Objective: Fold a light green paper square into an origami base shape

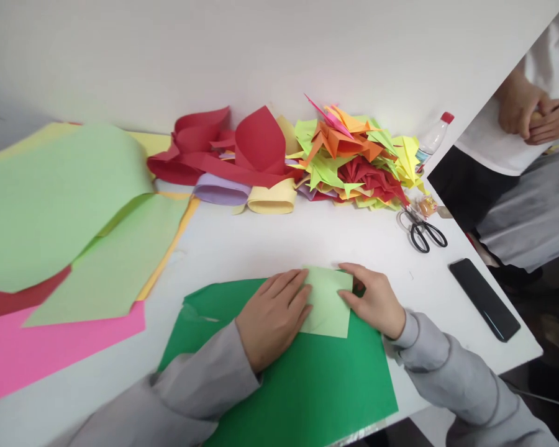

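Observation:
A small pale green paper square lies on a larger dark green sheet near the table's front edge. My left hand rests flat, its fingers stretched over the square's left side. With thumb and forefinger, my right hand pinches the square's upper right edge. The rest of the right fingers curl behind and are partly hidden.
Large coloured sheets spread over the left. Rolled red paper and a heap of folded paper shapes sit against the wall. Scissors, a phone and a bottle are rightward. Another person's hands show beyond.

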`<state>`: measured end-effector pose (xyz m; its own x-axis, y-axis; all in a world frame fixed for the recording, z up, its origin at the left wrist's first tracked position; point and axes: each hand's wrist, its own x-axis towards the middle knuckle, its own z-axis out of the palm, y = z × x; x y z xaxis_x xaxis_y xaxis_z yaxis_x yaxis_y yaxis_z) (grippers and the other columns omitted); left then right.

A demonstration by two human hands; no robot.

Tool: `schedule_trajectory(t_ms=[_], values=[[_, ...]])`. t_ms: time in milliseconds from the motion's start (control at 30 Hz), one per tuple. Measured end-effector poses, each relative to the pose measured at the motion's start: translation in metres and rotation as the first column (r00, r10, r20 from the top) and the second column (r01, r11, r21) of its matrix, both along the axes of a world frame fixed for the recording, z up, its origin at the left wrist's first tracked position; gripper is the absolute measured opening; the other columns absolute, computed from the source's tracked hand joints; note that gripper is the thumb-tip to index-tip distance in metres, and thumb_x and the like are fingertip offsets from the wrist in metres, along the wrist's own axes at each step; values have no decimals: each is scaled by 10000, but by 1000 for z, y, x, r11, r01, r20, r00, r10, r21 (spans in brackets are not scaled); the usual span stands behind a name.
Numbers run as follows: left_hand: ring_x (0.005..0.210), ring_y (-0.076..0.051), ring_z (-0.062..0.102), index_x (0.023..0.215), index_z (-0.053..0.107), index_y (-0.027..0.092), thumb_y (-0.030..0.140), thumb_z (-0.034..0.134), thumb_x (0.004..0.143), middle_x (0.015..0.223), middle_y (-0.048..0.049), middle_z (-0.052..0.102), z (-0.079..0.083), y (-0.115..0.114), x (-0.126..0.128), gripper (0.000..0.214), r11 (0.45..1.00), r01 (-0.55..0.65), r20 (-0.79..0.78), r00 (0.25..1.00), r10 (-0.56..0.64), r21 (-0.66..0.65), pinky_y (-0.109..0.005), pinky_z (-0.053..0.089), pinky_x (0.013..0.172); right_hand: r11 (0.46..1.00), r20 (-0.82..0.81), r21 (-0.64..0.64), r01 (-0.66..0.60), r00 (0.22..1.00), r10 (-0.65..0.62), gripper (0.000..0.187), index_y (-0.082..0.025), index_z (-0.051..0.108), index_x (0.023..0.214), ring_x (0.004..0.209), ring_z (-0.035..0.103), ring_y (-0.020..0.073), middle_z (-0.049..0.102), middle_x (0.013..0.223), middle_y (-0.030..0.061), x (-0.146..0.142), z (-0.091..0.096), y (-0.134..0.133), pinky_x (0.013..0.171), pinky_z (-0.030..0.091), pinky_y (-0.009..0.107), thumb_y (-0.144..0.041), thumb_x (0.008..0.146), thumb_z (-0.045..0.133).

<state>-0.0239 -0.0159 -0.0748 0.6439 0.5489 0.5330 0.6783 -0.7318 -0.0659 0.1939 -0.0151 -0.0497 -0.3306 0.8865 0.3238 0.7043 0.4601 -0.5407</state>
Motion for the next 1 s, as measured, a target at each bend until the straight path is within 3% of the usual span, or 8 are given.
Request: schedule_trajectory(t_ms=[100,200,333,600,867,1000], values=[[1089,-297,559,1001,651,90,239,390,935,1157,-183,643,-7,1,0,309,999,3,46,999,-1,-40,-455,472,911,946,131,244,-212,974,185,345,-127,546,1207,798,643,198,700,918,99,-2,0,-5,725,548,345,-127,867,493],[1123,-286,538,1047,637,105,245,388,931,1190,-170,627,-13,1,-1,307,996,3,82,997,3,-84,-467,440,958,868,262,346,-357,925,276,343,-96,538,1203,918,639,229,693,992,134,-5,2,-7,793,551,378,-74,869,462],[1150,-287,521,1070,625,98,238,396,924,1213,-176,613,-11,3,-5,305,989,29,84,996,-17,-144,-482,402,999,874,299,305,-378,909,289,346,-92,522,1219,1104,589,245,636,1177,168,-5,0,-5,906,534,405,-84,883,441],[1222,-259,474,1107,600,140,247,377,936,1270,-126,594,-1,14,-18,301,963,133,45,991,-125,-234,-489,332,1059,902,169,236,-362,929,329,368,-109,521,1221,1152,569,227,623,1208,157,0,-3,-2,955,515,407,-104,858,456],[1134,-261,531,1056,641,144,186,391,905,1219,-139,617,-12,10,-11,296,989,61,78,996,-51,-135,-482,406,1000,798,330,337,-500,857,397,247,-87,622,1046,1057,624,239,675,1129,146,3,1,4,859,558,397,-79,853,468],[1123,-267,533,1050,651,143,188,382,908,1211,-140,621,-7,8,-9,308,990,52,70,997,-43,-133,-494,417,989,772,415,325,-546,816,402,237,-97,638,1052,1074,616,237,673,1148,128,5,3,5,852,554,406,-109,882,473]])
